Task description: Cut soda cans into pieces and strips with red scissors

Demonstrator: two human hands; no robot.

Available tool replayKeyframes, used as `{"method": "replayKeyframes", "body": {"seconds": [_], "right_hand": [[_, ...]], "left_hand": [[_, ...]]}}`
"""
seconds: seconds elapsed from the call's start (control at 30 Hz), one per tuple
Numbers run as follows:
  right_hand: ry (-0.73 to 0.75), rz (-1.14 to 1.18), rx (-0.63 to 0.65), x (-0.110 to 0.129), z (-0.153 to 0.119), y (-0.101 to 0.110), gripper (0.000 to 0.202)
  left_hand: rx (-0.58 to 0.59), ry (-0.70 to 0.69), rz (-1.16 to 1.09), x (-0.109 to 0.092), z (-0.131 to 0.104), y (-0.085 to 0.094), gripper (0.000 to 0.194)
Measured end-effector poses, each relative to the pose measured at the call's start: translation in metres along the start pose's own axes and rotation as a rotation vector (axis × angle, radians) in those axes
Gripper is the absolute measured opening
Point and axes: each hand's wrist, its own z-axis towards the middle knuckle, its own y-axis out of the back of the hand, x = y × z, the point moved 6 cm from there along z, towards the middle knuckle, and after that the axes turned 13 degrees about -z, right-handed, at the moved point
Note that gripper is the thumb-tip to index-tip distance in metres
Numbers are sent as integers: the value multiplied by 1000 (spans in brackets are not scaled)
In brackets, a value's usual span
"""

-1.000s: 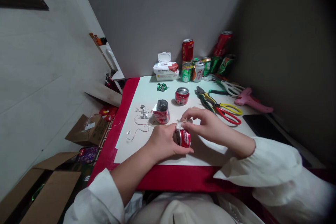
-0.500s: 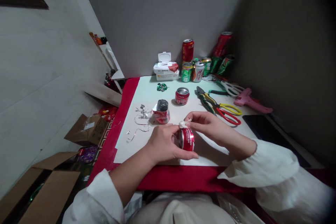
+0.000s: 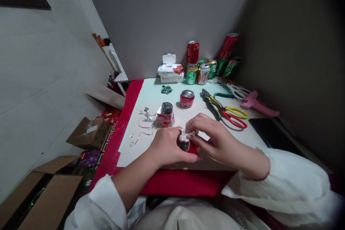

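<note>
My left hand (image 3: 168,146) is wrapped round a short red cut-down can (image 3: 193,147) near the front of the white board. In my right hand (image 3: 208,134) a crumpled white wipe (image 3: 184,136) is pinched and pressed against the can's upper left rim. The right fingers hide part of the can's side. Just beyond my left hand stands a cut red-and-white can piece (image 3: 166,116) with something dark in its top. Another short red can (image 3: 187,99), its top facing up, sits farther back.
Pliers (image 3: 212,104), red-and-yellow-handled scissors (image 3: 231,115) and a pink glue gun (image 3: 258,104) lie to the right. Whole cans (image 3: 192,74) and a wipes pack (image 3: 171,73) stand against the back panel. Silvery strips (image 3: 147,115) and green pieces (image 3: 166,89) lie at left.
My right hand has moved left and slightly down, carrying the wipe from above the can onto its rim. The left hand keeps its hold in nearly the same place.
</note>
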Motion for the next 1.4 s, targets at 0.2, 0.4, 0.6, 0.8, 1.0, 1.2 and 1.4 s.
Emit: {"method": "replayKeyframes", "body": {"seconds": [0.2,0.4,0.6,0.8,1.0,1.2,1.4], "right_hand": [[-28,-48,-42,-9,-9,-5,12],[-84,-66,-16,-23,-20,-19,12],[-93,-163,55,-39,-32,-33,10],[-49,-273,57,-38,-34,-39,12],[44,-335,141,-26,-33,-41,13],[-48,-100,99,-32,-30,-34,13],[17,-240,171,-27,-16,-48,11]], "left_hand": [[-12,42,109,4,1,-2,57],[50,154,239,13,5,-10,59],[152,188,301,18,8,-20,61],[111,129,-13,18,5,-17,39],[139,127,-160,27,8,-22,32],[200,191,-204,35,11,-23,48],[196,228,-213,35,13,-23,36]]}}
